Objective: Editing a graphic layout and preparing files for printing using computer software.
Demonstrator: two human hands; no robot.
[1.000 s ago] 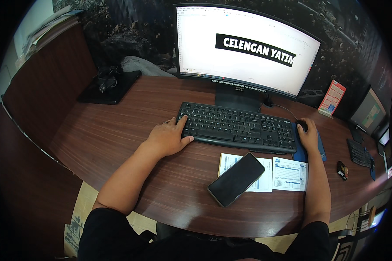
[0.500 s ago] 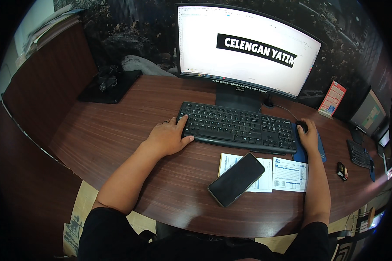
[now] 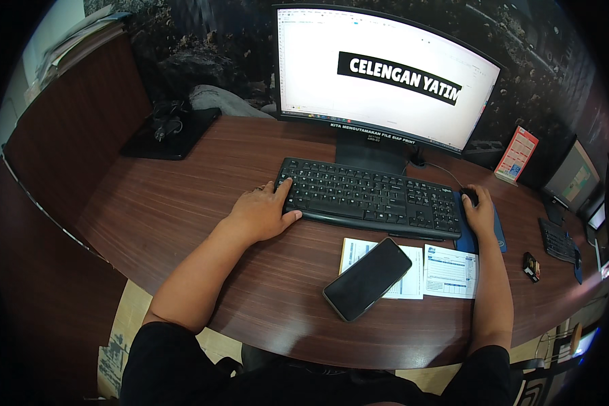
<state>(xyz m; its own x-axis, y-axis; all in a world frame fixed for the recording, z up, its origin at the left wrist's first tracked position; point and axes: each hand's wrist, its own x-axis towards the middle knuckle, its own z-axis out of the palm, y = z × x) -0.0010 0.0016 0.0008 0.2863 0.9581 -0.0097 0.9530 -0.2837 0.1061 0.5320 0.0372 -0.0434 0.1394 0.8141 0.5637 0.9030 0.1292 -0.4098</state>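
Observation:
My left hand rests at the left end of a black keyboard. Its index finger touches the leftmost keys, the thumb lies by the front corner, and the fingers are apart. Over on the right, my right hand is curled over a dark computer mouse on a blue mouse pad; the palm hides part of the mouse. Behind the keyboard, a monitor shows a black banner with white lettering on a white page.
A black phone lies partly over printed forms in front of the keyboard. A dark flat device with cables sits at the back left. To the right are a small box, a desk calendar and a second keyboard.

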